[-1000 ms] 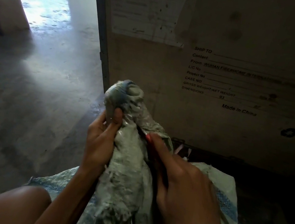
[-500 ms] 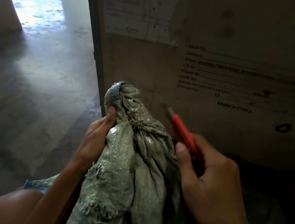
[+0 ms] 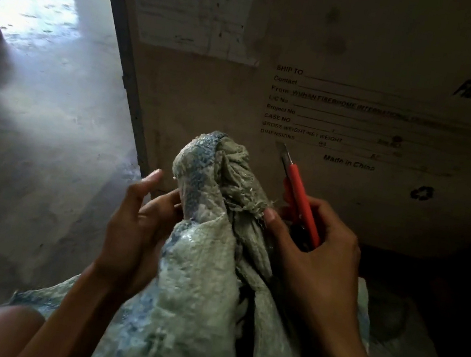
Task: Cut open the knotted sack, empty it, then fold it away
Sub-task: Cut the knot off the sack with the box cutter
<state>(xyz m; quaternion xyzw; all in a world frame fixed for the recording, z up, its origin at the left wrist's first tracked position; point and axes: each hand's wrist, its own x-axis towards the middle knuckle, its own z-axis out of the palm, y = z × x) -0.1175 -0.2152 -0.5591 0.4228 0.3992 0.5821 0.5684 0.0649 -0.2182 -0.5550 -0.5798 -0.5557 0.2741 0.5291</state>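
The knotted sack stands bunched upright, knot on top. At the sack's left my left hand touches its neck, grip apart, thumb lifted. At its right my right hand has its grip clamped on the red cutter, blade up. A crate stands behind.

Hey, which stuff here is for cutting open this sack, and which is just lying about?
For the job: knotted sack, red utility knife in the right hand, left hand at the sack's neck.
Just there: printed shipping carton, concrete floor.
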